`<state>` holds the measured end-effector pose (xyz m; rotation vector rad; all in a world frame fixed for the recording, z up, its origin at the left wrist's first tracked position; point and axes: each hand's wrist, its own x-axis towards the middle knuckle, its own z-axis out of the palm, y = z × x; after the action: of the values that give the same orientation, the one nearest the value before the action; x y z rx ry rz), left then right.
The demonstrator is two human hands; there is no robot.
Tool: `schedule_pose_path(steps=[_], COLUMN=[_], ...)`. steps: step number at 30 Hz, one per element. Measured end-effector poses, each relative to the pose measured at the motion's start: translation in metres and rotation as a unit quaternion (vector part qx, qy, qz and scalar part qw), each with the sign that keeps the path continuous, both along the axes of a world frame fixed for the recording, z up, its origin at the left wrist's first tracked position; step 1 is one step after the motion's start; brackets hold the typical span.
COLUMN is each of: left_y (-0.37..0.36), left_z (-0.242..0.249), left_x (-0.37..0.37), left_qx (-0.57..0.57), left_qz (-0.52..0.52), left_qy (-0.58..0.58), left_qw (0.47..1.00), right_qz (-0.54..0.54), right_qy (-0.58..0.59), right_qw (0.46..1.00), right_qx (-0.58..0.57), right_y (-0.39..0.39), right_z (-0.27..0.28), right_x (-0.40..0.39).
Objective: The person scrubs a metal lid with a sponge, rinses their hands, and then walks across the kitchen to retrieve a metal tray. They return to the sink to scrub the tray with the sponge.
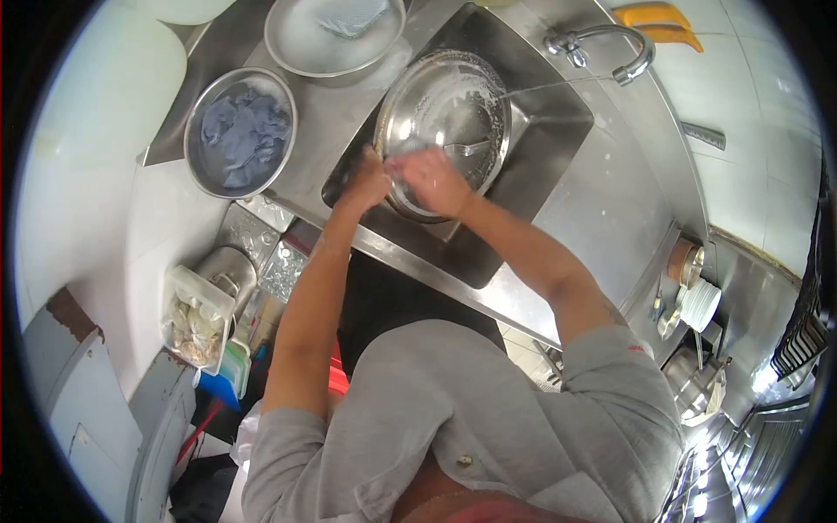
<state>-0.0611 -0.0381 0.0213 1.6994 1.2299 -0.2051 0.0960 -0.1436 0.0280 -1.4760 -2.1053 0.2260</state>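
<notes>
A large, shiny metal basin [445,109] rests tilted in the sink [545,148], with white suds along its inner wall. My left hand [366,183] is closed on the basin's near-left rim. Just to its right, my right hand [433,181] is curled into a fist against the inside of the basin near that rim. Its fingertips are blurred, and I cannot tell what is in them. From the curved tap [623,61], a thin stream of water runs into the basin.
Left of the sink stands a metal bowl [190,139] with wet grey-blue cloths [244,131]. Behind it, another bowl [288,61] holds sudsy water and a cloth. Yellow gloves [658,22] lie beyond the tap. A clear plastic container [196,318] sits lower left, stacked white plates [699,305] lower right.
</notes>
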Motion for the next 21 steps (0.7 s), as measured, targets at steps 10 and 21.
schedule_pose_path(steps=[10,21], left_y=[-0.004,0.013], left_z=[-0.005,0.005], left_x=[0.004,0.003], left_qx=[0.081,-0.122], left_qz=[-0.021,0.048], left_qy=[-0.017,-0.078], left_qw=[0.996,0.988], right_qz=[-0.302,-0.711], right_qy=[0.034,0.167], right_qw=[0.951,0.673], right_qx=[0.055,-0.121], right_y=[0.046,-0.062], right_z=[-0.037,-0.081], right_x=[0.112,-0.053])
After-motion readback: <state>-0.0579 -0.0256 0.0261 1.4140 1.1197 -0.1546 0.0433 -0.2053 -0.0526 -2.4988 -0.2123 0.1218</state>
